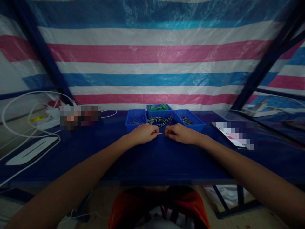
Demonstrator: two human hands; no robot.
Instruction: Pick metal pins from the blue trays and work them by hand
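My left hand (147, 133) and my right hand (179, 133) face each other just above the blue table, fingers closed in a pinch. A thin, pale, rod-like piece (161, 133) spans the gap between them, one end at each hand's fingertips; its exact kind is too small to tell. Behind the hands lies a loose pile of dark metal screws (160, 120). The left blue bin (136, 126) holds a few long thin screws. More small metal pieces fill part of the right blue bin (195, 126). Green pieces (160, 107) lie in the rear blue bin (159, 113).
On the right of the table (164, 162) lies a tablet-like device (230, 135), partly blurred out. At the left are a white flat device (33, 150) and looping white cables (14, 132). Blue frame posts and a striped plastic sheet (152, 68) stand behind.
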